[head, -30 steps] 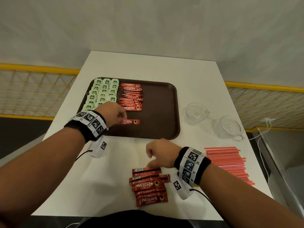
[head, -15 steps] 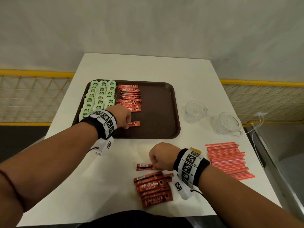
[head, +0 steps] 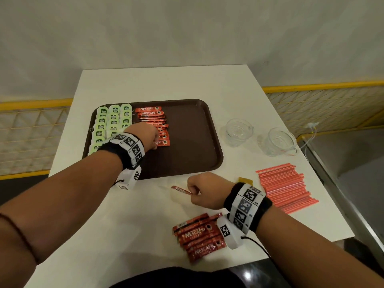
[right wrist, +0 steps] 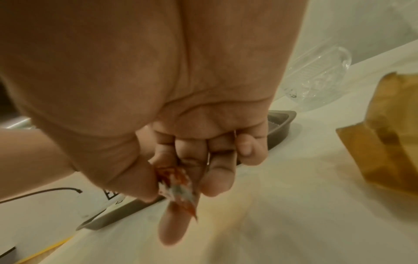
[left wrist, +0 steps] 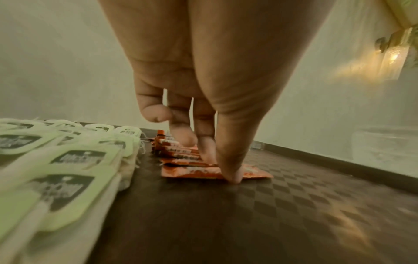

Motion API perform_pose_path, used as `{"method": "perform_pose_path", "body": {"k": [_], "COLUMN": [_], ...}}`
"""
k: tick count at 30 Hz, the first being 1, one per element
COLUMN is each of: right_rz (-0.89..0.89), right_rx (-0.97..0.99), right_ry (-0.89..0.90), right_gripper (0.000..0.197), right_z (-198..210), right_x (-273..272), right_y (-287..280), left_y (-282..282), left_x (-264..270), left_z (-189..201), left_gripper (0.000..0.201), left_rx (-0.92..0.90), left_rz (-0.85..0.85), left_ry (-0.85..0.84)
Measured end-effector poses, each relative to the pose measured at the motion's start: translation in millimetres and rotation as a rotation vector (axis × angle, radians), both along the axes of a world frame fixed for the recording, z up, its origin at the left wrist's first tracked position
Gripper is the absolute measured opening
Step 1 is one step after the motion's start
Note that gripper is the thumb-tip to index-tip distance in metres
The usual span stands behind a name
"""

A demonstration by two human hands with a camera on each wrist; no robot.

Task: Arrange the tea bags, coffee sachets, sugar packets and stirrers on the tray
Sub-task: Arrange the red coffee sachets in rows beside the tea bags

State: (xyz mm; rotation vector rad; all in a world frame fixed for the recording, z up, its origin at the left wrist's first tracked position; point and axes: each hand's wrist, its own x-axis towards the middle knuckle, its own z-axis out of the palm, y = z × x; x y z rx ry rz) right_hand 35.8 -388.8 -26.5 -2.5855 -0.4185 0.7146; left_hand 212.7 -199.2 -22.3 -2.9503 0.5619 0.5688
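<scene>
On the brown tray [head: 187,142] lie rows of green tea bags [head: 110,121] and, beside them, a column of red coffee sachets [head: 153,119]. My left hand [head: 154,142] is at the near end of that column. Its thumb and fingertips pinch the nearest sachet [left wrist: 199,174], which lies flat on the tray [left wrist: 294,205]. My right hand [head: 192,192] hovers over the table in front of the tray and pinches another coffee sachet [head: 180,190] between thumb and fingers [right wrist: 178,189]. A pile of loose sachets [head: 199,235] lies under my right wrist.
A stack of red stirrers [head: 284,188] lies on the table at the right. Two empty glass cups [head: 239,132] [head: 280,142] stand right of the tray. A small brown packet [head: 246,180] sits behind my right wrist. A yellow railing runs on both sides of the table.
My left hand slid its sachet up the tray to the end of the column. My right hand picked one sachet from the pile and lifted it toward the tray.
</scene>
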Motion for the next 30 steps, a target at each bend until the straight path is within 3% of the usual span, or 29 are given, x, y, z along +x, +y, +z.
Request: {"method": "perform_pose_path", "body": {"k": [4, 6, 9, 12, 16, 18, 22, 27, 30], "right_rz": [-0.062, -0.06, -0.08, -0.118, -0.215, -0.279, -0.2, -0.047, -0.028], "right_rx": [0.113, 0.13, 0.128, 0.155, 0.16, 0.143, 0.001, -0.164, -0.192], "right_ry": [-0.104, -0.175, -0.261, -0.32, -0.359, -0.334, -0.111, 0.065, 0.099], "right_gripper": [0.021, 0.021, 0.017, 0.016, 0.02, 0.036, 0.057, 0.038, 0.028], "right_z": [2, 1, -1, -3, -3, -2, -2, -7, -6], "right_x": [3, 5, 9, 11, 9, 4, -9, -22, -24], "right_y": [2, 3, 5, 9, 13, 12, 10, 11, 8], "left_y": [0, -2, -4, -2, 2, 7, 18, 12, 7], "left_x": [-28, -47, -71, -83, -80, -69, -38, -18, -12], "left_z": [6, 13, 18, 10, 7, 6, 5, 0, 0], "left_gripper": [0.022, 0.031, 0.028, 0.016, 0.013, 0.017, 0.022, 0.011, 0.023], "left_rx": [-0.337, -0.443, -0.398, -0.349, -0.381, -0.35, -0.214, -0.015, 0.052], "left_rz": [-0.115, -0.189, -0.342, -0.457, -0.424, -0.348, -0.166, -0.052, -0.031], "left_ry": [-0.049, 0.058, 0.283, 0.34, 0.276, 0.176, 0.023, 0.035, 0.027]}}
